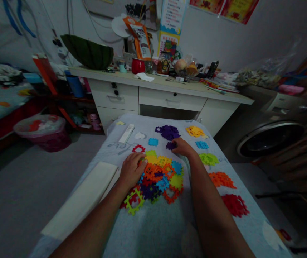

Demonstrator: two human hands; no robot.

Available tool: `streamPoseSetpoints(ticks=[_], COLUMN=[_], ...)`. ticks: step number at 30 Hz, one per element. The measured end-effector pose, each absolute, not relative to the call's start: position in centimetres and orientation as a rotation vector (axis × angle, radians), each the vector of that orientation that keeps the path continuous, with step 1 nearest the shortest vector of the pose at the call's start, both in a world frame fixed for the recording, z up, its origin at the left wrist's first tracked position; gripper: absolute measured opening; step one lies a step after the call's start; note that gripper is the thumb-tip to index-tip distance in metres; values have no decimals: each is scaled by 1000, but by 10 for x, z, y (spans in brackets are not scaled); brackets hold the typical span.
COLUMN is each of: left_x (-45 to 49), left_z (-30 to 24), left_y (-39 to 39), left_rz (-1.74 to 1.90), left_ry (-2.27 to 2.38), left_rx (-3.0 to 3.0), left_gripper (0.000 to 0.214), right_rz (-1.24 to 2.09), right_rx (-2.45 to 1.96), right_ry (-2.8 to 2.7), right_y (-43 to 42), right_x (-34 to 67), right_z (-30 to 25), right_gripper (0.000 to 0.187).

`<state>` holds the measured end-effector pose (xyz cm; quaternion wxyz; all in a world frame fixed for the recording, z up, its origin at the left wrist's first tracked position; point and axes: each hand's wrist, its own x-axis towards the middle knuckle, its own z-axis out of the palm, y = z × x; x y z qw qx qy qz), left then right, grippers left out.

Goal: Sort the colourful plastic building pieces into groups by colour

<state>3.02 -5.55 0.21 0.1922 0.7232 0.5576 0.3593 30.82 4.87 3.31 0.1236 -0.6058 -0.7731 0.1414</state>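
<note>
A heap of mixed-colour plastic interlocking tiles lies in the middle of the cloth-covered table. My left hand rests at the heap's upper left edge, fingers loosely spread and thumb near an orange tile. Farther forward, my right hand pinches a purple tile just below the purple pile. Down the right side lie piles sorted by colour: yellow, blue, lime green, orange and red. A single blue tile and a red frame tile lie beyond the heap.
A long white box lies along the table's left edge, with a small white strip farther up. Behind stands a cluttered desk bearing a cut watermelon. A washing machine is at right, a lined bin at left.
</note>
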Motion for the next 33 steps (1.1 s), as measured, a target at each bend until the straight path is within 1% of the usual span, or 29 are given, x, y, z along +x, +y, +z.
streamPoseSetpoints(ticks=[6, 12, 19, 21, 25, 29, 33], left_x=[30, 30, 30, 30, 30, 30, 30], left_z=[2, 1, 2, 2, 2, 3, 3], left_y=[-56, -56, -56, -56, -56, -56, -56], left_rz=[1001, 997, 1018, 1027, 1030, 1024, 1018], left_ry=[1571, 1561, 1557, 1554, 1561, 1556, 1556], left_rx=[2032, 2052, 2069, 2072, 2076, 2069, 2053], left_gripper=[30, 29, 28, 28, 27, 27, 27], right_rz=[372, 205, 110, 128, 171, 152, 141], right_rx=[-1689, -1670, -1672, -1661, -1640, -1564, -1542], right_ry=[-2088, -1730, -1468, -1426, -1387, -1493, -1649], right_y=[55, 68, 84, 87, 91, 90, 84], right_x=[315, 312, 305, 302, 299, 300, 299], right_z=[29, 23, 5, 2, -1, 0, 1], right_gripper=[37, 22, 17, 19, 27, 35, 35])
